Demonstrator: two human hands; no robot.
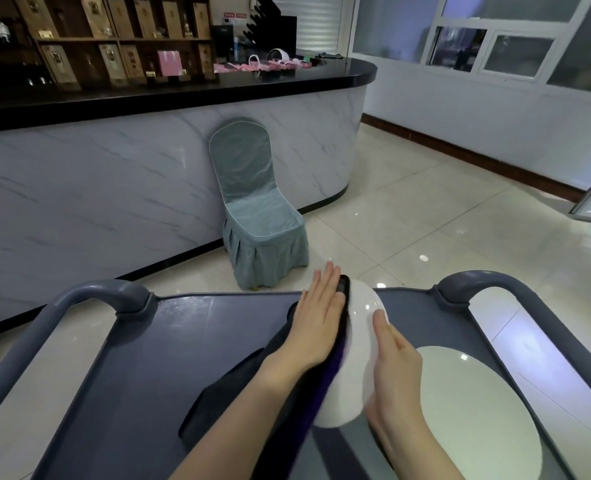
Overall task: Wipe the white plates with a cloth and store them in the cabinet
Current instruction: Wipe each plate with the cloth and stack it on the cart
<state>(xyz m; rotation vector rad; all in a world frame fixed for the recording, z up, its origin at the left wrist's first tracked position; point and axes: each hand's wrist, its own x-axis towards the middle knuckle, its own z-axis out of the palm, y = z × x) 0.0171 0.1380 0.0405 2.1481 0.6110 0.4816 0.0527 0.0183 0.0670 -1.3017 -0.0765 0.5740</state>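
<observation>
On the grey cart tray (183, 341), lower half of the head view: white plate (358, 344) at 6 o'clock, held up on edge and tilted, sandwiched between both hands. Its lower rim is near the tray; contact with the tray unclear.

Left hand (316, 323) is flat with fingers straight and together, pressing a dark cloth (218, 403) onto the plate's left face. No curl, not clutching. The cloth is black with a purple side; it covers the plate's left rim and trails toward 7 o'clock, lying on the tray.

Right hand (396, 365) has fingers extended, laid flat along the plate's right face, bracing it. Thumb mostly hidden, so no clear pinch.

Second white plate (477, 410) lies flat on the tray at 5 o'clock, just beside the right wrist.

Curved cart handles: one at 8 o'clock (90, 292), one at 4 o'clock (488, 280).

Beyond the cart:
- teal-covered chair (252, 209) near centre, backed against a marble-look counter (114, 188) with a black top
- wooden shelves (114, 36) with boxes at 11 o'clock
- pink bags (263, 64) on the countertop at 12 o'clock
- glossy tile floor (425, 220) at 3 o'clock
- windows (495, 46) at 1 o'clock
</observation>
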